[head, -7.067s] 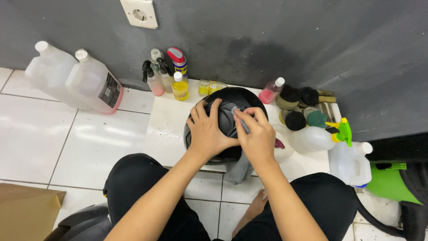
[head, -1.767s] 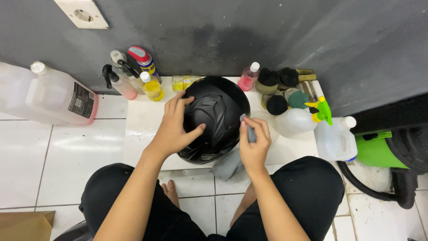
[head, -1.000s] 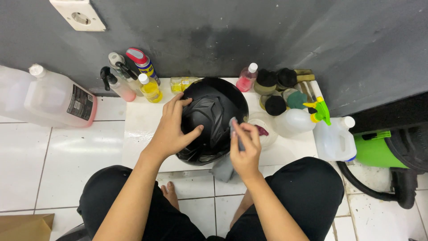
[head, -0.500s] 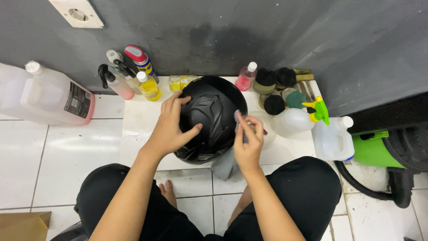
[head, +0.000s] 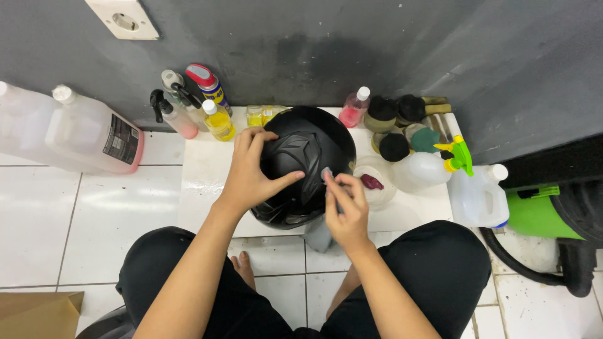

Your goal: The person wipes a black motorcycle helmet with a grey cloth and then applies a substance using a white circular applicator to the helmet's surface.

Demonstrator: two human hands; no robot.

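My right hand [head: 347,210]: grip pinched shut on small grey pad [head: 326,173], pad tip touching black helmet [head: 304,164] at its right flank. Half second ago pad sat slightly off shell; now pressed on, so rubbing resumes. My left hand [head: 251,172]: fingers spread flat over helmet crown, steadying, nothing clamped. Helmet rests on white low table [head: 201,182], between both hands. Clear cup [head: 377,185] just right; yellow bottle [head: 218,120] behind left.
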